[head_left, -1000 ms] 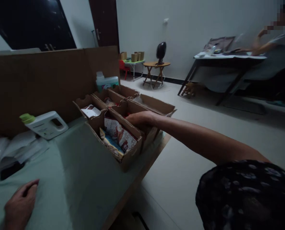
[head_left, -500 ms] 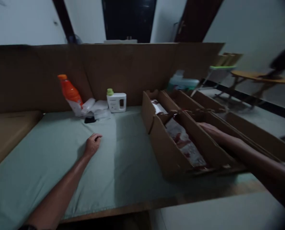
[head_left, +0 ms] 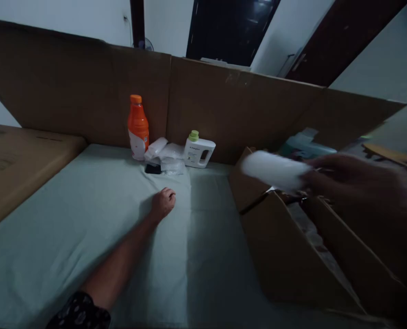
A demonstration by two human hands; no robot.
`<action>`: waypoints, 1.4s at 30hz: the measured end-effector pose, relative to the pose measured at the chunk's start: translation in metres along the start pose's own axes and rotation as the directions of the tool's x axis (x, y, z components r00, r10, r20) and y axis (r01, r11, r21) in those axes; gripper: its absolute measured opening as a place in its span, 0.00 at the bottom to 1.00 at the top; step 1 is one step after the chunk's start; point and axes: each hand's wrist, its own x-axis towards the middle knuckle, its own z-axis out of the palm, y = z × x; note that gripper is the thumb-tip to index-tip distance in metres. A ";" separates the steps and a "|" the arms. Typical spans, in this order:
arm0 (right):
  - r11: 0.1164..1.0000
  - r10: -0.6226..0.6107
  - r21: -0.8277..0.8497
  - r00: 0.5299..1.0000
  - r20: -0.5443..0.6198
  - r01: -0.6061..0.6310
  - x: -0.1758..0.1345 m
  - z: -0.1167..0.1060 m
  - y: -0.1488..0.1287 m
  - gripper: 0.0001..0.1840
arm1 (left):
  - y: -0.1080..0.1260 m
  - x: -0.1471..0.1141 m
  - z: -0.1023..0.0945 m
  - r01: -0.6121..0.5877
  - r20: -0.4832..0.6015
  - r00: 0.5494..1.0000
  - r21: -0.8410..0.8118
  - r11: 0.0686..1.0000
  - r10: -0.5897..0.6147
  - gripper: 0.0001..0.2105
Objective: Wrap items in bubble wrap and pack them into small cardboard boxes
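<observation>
My left hand [head_left: 163,204] rests on the pale green cloth [head_left: 121,196], fingers curled in, with nothing showing in them. Above the cardboard box with compartments [head_left: 275,242], my right hand [head_left: 347,178] grips a white, rounded, oblong object [head_left: 275,170] by its right end. Both are smeared by motion, and the object's exact kind cannot be made out. Printed plastic packets [head_left: 314,240] lie in the nearest compartment. The hand and forearm hide much of the box's right side.
An orange bottle [head_left: 138,125], bubble wrap [head_left: 171,157], a small black item [head_left: 153,168] and a white jug with green cap [head_left: 198,151] stand before a cardboard wall [head_left: 224,105]. A teal bottle [head_left: 304,145] lies behind the box. A closed carton [head_left: 28,160] is at left.
My right hand has come up out of the box with the white object and moved left over the near compartments. The view has turned right; my left hand stays on the cloth.
</observation>
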 end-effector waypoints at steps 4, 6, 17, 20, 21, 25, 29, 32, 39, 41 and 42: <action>0.976 -0.217 0.054 0.962 0.168 0.211 0.056 0.078 -0.098 0.13 | -0.004 -0.002 0.003 -0.005 -0.012 1.000 -0.032 0.999 0.004 0.10; 0.951 -0.294 -0.052 0.943 0.155 0.305 0.088 0.126 -0.138 0.13 | -0.006 0.000 0.004 -0.005 -0.017 1.000 -0.048 0.999 0.004 0.10; 0.765 -0.271 -0.387 0.802 0.532 0.515 0.134 0.275 -0.172 0.20 | -0.012 0.003 0.010 0.010 -0.060 0.998 -0.100 0.995 -0.016 0.09; 0.771 -0.249 -0.382 0.794 0.555 0.509 0.133 0.250 -0.165 0.20 | -0.014 0.005 0.012 0.027 -0.070 0.997 -0.098 0.995 -0.034 0.08; 0.772 -0.245 -0.377 0.787 0.567 0.511 0.131 0.238 -0.162 0.20 | -0.015 0.006 0.012 0.030 -0.072 0.997 -0.097 0.995 -0.037 0.08; 0.786 -0.213 -0.343 0.746 0.631 0.515 0.096 0.173 -0.150 0.18 | -0.014 0.005 0.008 0.030 -0.084 0.996 -0.108 0.994 -0.040 0.08; 0.825 -0.277 -0.172 0.650 0.708 0.539 0.029 0.098 -0.129 0.16 | -0.010 0.000 -0.002 0.016 -0.102 0.994 -0.160 0.987 -0.033 0.10; 0.884 -0.344 -0.052 0.723 0.599 0.464 -0.021 0.038 -0.096 0.14 | -0.012 -0.002 -0.006 0.010 -0.102 0.994 -0.194 0.981 -0.030 0.12; 0.964 0.258 0.095 0.961 -0.101 -0.248 -0.106 -0.088 0.043 0.09 | 0.030 -0.008 -0.033 0.301 0.091 0.948 -0.568 0.766 -0.305 0.15; 0.890 0.437 0.235 0.880 -0.188 -0.391 -0.118 -0.109 0.085 0.07 | 0.065 -0.010 -0.056 0.295 0.214 0.953 -0.812 0.503 -0.214 0.17; 0.842 0.510 0.306 0.841 -0.181 -0.445 -0.123 -0.115 0.104 0.05 | 0.082 -0.011 -0.069 0.263 0.219 0.963 -0.888 0.377 -0.156 0.21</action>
